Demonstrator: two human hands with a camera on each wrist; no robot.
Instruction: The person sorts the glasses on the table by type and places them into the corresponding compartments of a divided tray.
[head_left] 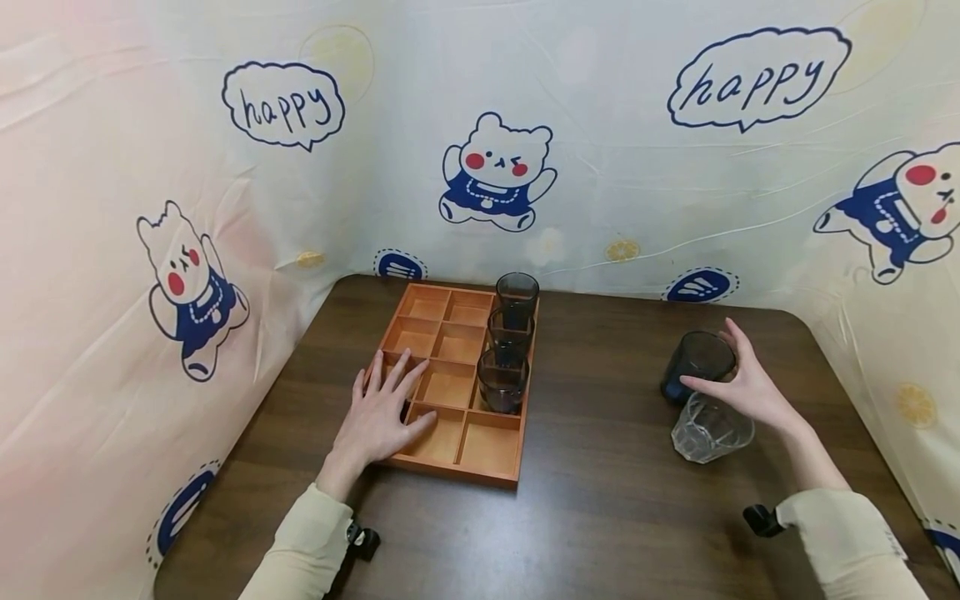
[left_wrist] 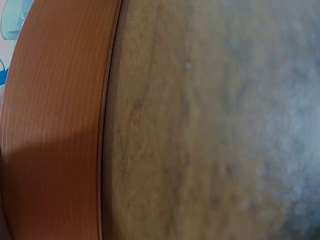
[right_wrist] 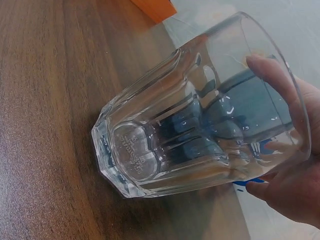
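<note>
While the left hand (head_left: pixel 378 421) lies across the left edge of the divided wooden tray (head_left: pixel 480 477), near its front left corner, with fingers spread and nothing held, the right hand (head_left: pixel 752 392) is at the dark tumbler (head_left: pixel 692 357) on the table (head_left: pixel 600 508). This tumbler stands upright towards the table's far right corner, and a clear faceted tumbler (head_left: pixel 707 435) stands just beside it, on the side towards the table's front edge. The right thumb and fingers are parted wide and bent around the dark tumbler; whether they press its wall, I cannot tell. Three other dark tumblers (head_left: pixel 504 387) stand in the tray's right-hand column, from the far right corner forward. The step in hand looks like taking hold of the lone dark tumbler. By my reading, the next move calls for closing thumb and fingers evenly on its smooth side, then a straight lift that keeps wrist and glass off the clear one, which sits close under the palm and could be knocked.
</note>
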